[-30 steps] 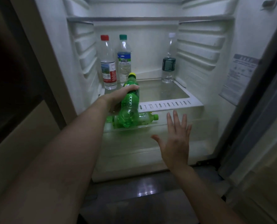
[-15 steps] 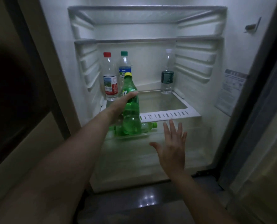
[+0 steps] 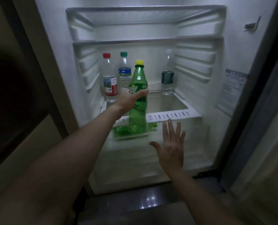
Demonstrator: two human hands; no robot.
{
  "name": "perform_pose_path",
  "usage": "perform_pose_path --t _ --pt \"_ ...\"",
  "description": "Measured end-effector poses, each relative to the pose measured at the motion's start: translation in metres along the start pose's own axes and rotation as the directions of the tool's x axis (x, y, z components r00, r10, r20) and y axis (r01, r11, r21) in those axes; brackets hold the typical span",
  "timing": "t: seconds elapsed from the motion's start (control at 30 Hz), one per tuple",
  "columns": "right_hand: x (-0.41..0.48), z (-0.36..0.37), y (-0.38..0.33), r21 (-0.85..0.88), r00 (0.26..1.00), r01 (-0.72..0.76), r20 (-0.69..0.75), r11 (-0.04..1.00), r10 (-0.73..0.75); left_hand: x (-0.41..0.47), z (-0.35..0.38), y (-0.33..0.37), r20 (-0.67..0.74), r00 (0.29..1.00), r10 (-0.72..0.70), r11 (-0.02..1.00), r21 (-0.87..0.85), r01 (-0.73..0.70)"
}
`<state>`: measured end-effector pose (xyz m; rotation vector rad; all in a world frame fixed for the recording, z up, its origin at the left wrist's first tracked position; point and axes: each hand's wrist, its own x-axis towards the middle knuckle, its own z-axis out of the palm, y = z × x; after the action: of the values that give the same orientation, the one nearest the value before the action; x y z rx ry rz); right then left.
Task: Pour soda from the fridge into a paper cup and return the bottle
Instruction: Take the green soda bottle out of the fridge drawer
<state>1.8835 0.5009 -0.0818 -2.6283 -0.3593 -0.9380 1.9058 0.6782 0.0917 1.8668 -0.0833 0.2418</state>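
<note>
A green soda bottle point(image 3: 138, 109) with a yellow cap is upright in front of the open fridge's glass shelf point(image 3: 172, 116). My left hand point(image 3: 130, 99) is wrapped around its label, holding it in the air at the shelf's front left. My right hand point(image 3: 171, 147) hovers lower and to the right, fingers spread, holding nothing. A second green soda bottle point(image 3: 152, 126) lies on its side in the drawer below the shelf, mostly hidden by the held bottle. No paper cup is in view.
Three water bottles stand at the back of the shelf: a red-capped one point(image 3: 109, 82), a green-capped one point(image 3: 125, 73) and a dark-labelled one point(image 3: 167, 77). The fridge door point(image 3: 264, 111) stands open at the right. A dark glossy floor point(image 3: 148, 207) lies below.
My left hand has lifted the green bottle from a tilted position to upright and higher. My right hand stays spread. The view has tilted up, showing more of the upper fridge.
</note>
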Motion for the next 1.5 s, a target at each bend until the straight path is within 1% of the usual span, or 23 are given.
perform_pose_path --t 0.1,0.27,0.37,0.5,0.6,0.67,0.73,0.87,0.93,1.0,1.07,1.13,1.17,1.2,1.27,1.3,1.33,1.4,1.47,1.5 --pt "-0.001 0.001 0.0 -0.013 1.0 -0.002 0.0 1.0 0.002 0.005 0.005 0.004 0.044 0.999 0.02 0.999 0.044 -0.022" --pt "0.009 0.005 -0.003 -0.035 0.996 -0.029 0.081 0.999 0.032 0.013 0.017 -0.001 0.062 0.997 0.038 0.999 0.035 -0.04" --pt "0.015 0.011 -0.001 -0.037 0.995 -0.037 0.086 0.999 0.04 0.016 0.023 -0.005 0.074 0.996 0.045 0.997 0.064 -0.05" --pt "0.016 0.018 0.004 -0.054 0.999 -0.008 0.045 0.998 0.011 0.017 0.019 -0.007 0.096 0.995 -0.035 0.998 0.063 0.029" --pt "0.022 0.024 0.0 -0.013 0.999 -0.016 0.028 1.0 0.016 0.018 0.015 -0.018 0.125 0.984 -0.13 0.988 0.104 0.118" --pt "0.027 0.029 -0.005 0.024 0.999 -0.043 0.007 0.999 0.043 0.019 0.014 -0.029 0.159 0.973 -0.169 0.978 0.149 0.146" --pt "0.03 0.034 -0.009 0.083 0.997 -0.064 -0.035 0.995 0.067 0.018 0.013 -0.038 0.168 0.969 -0.182 0.98 0.109 0.165" --pt "0.031 0.042 -0.009 0.212 0.989 -0.043 -0.129 0.976 0.071 0.014 0.013 -0.044 0.19 0.964 -0.183 0.978 -0.064 0.199" --pt "0.032 0.045 -0.008 0.225 0.984 -0.027 -0.166 0.974 0.066 0.012 0.013 -0.048 0.174 0.969 -0.176 0.977 -0.092 0.193" --pt "0.033 0.043 -0.009 0.208 0.985 -0.026 -0.161 0.978 0.061 0.01 0.015 -0.049 0.143 0.975 -0.169 0.978 -0.099 0.184" --pt "0.033 0.037 -0.011 0.201 0.991 -0.031 -0.12 0.979 0.056 0.005 0.017 -0.046 0.099 0.983 -0.158 0.983 -0.079 0.166" --pt "0.033 0.025 -0.013 0.244 0.995 -0.066 -0.063 0.968 0.083 -0.002 0.021 -0.041 0.053 0.988 -0.142 0.989 -0.035 0.144" --pt "0.032 0.016 -0.014 0.314 0.994 -0.091 -0.031 0.945 0.106 -0.008 0.023 -0.039 0.019 0.992 -0.124 0.992 -0.031 0.125" --pt "0.029 0.006 -0.015 0.429 0.991 -0.115 -0.007 0.896 0.131 -0.014 0.026 -0.038 -0.024 0.995 -0.101 0.994 -0.043 0.1" --pt "0.019 -0.019 -0.012 0.68 0.983 -0.116 -0.029 0.724 0.184 -0.032 0.03 -0.035 -0.106 0.994 -0.042 0.991 -0.127 0.029" --pt "0.012 -0.036 -0.009 0.751 0.978 -0.093 -0.054 0.653 0.2 -0.044 0.033 -0.032 -0.136 0.991 -0.014 0.985 -0.17 -0.009" --pt "0.005 -0.052 -0.007 0.788 0.977 -0.065 -0.074 0.613 0.199 -0.059 0.036 -0.027 -0.159 0.987 0.008 0.98 -0.194 -0.039" --pt "-0.012 -0.078 -0.003 0.823 0.983 -0.028 -0.081 0.568 0.167 -0.091 0.041 -0.02 -0.167 0.982 0.089 0.978 -0.174 -0.118" --pt "-0.026 -0.096 0.0 0.855 0.988 0.001 -0.082 0.518 0.133 -0.122 0.047 -0.015 -0.136 0.976 0.167 0.972 -0.145 -0.186" --pt "-0.031 -0.104 0.0 0.866 0.989 0.019 -0.09 0.499 0.118 -0.136 0.049 -0.015 -0.122 0.976 0.18 0.971 -0.137 -0.196"
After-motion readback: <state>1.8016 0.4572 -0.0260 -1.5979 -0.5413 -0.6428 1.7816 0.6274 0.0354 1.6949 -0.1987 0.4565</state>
